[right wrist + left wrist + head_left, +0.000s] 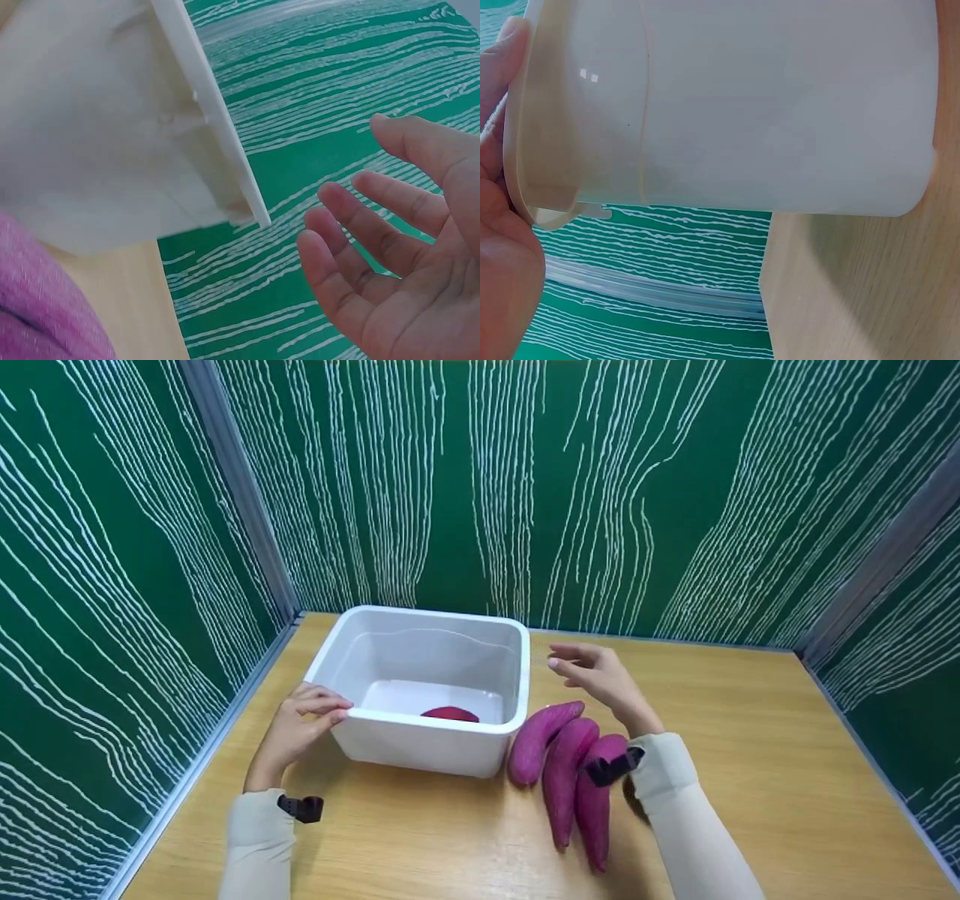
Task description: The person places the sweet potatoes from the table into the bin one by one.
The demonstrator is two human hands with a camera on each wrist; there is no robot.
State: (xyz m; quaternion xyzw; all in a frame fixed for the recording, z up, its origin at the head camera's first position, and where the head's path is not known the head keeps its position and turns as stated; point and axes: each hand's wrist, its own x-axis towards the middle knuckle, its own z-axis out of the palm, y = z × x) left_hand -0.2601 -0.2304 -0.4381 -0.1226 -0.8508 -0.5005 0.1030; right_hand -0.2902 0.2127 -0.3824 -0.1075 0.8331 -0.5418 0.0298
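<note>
A white plastic tub (420,746) stands on the table, its open top facing up. My left hand (296,727) pinches the rim at its front left corner; the left wrist view shows the thumb and fingers (502,67) at that rim. Inside the tub lies a dark red rounded thing (451,713), mostly hidden by the front wall. To the right of the tub, my right hand (596,679) hovers with nothing in it, fingers relaxed and apart from the rim. Below it lie three purple sweet potatoes (568,772) side by side, the rightmost partly covered by the wrist camera.
The wooden table (780,750) extends to the right of the sweet potatoes and in front of the tub. Green panels with white wavy lines (502,495) enclose it at the back and sides, joined by grey metal posts (247,487).
</note>
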